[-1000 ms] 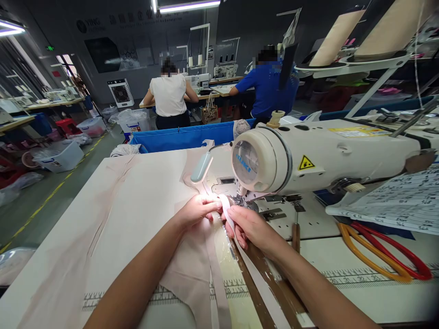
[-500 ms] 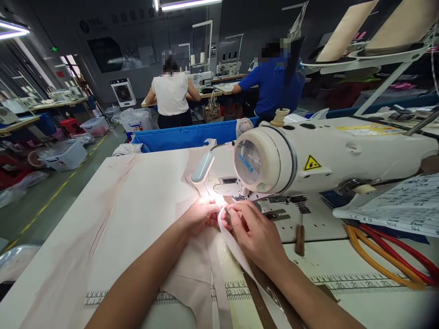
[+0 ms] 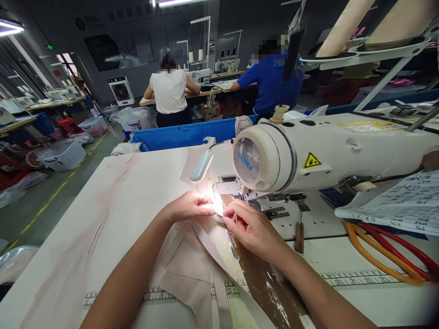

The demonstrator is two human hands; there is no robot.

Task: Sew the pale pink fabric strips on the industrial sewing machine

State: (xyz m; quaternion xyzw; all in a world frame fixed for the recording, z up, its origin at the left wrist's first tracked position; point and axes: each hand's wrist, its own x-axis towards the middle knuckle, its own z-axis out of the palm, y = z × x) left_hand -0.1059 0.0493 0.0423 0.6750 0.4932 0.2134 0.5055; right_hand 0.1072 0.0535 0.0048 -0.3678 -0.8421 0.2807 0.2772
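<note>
Under the bright lamp [image 3: 201,166], my left hand [image 3: 190,206] pinches the pale fabric [image 3: 192,278], its thumb and fingers closed near the strip's lit end. Facing it, my right hand [image 3: 248,224] grips the same pale strip [image 3: 222,262] between thumb and fingertips. Both hands are just left of and below the head of the white sewing machine [image 3: 329,151]. From there the fabric hangs toward me across the table. Glare hides the exact edge between the fingertips.
A brown taped strip [image 3: 264,283] lies under my right forearm. On the right are a wooden-handled tool [image 3: 299,237], orange-handled scissors [image 3: 380,256], red handles [image 3: 404,249] and printed papers [image 3: 398,201]. A blue cloth bin [image 3: 185,135] lines the far edge. Two people sit beyond.
My left hand has shifted left, and the fingertips of my two hands now meet lower on the fabric. The pale strip now runs from the left under my hands, uncovering more of the brown strip.
</note>
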